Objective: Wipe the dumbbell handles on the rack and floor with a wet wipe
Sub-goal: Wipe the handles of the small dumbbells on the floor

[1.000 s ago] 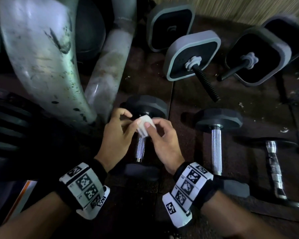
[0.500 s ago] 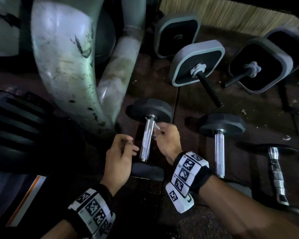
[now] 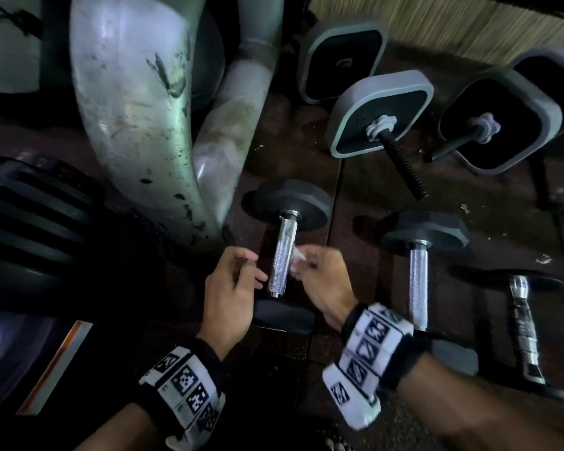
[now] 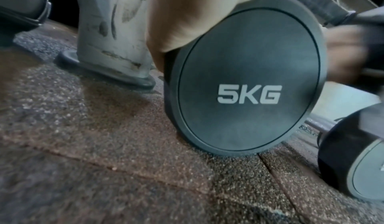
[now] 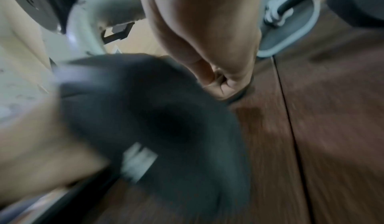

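Both hands have dropped lower along the 5KG dumbbell (image 3: 282,252) since half a second ago, and the head view has edged in closer.

Right hand (image 3: 323,281) sits just right of the knurled chrome handle (image 3: 282,255), fingers curled, pinching the small white wet wipe (image 3: 297,258) right against the bar's side. Left hand (image 3: 230,291) hangs just left of the handle, fingers loosely curled and holding nothing, tips very near the bar; contact is hard to call from the head view. That dumbbell lies on the brown rubber floor (image 4: 104,145) beside the scuffed grey frame leg (image 3: 137,118), its near plate (image 4: 245,81) reading 5KG in the left wrist view. Right wrist view is badly blurred. Second dumbbell (image 3: 419,281) lies to the right, a taped-handle one (image 3: 525,327) beyond it.
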